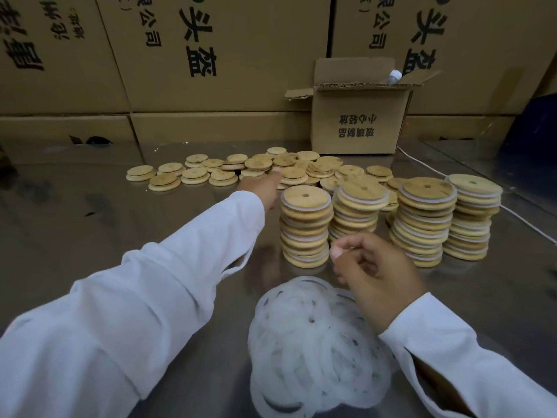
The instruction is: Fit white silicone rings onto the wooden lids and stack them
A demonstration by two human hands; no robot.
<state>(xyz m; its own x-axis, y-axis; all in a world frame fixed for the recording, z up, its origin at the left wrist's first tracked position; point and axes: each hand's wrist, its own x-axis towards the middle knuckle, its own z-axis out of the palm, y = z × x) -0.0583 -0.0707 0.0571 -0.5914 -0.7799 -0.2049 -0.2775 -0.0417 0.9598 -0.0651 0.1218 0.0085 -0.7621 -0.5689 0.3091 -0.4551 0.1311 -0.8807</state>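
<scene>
Left hand (262,184) reached past the stacks (306,227) into the loose lids (262,165), fingertips touching one; grasp unclear. Right hand (373,273) hovered before the stacks, loosely curled, pinching nothing identifiable, above the rings (313,351).

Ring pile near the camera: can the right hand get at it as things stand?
Probably yes. The right hand hovers just above the ring pile, nothing lies between them, and the stacked lids stand behind it. Whether its curled fingers already pinch a ring is unclear.

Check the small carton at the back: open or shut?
Open. The small carton's top flaps are folded outward, and a capped bottle sticks up past its rim.
</scene>
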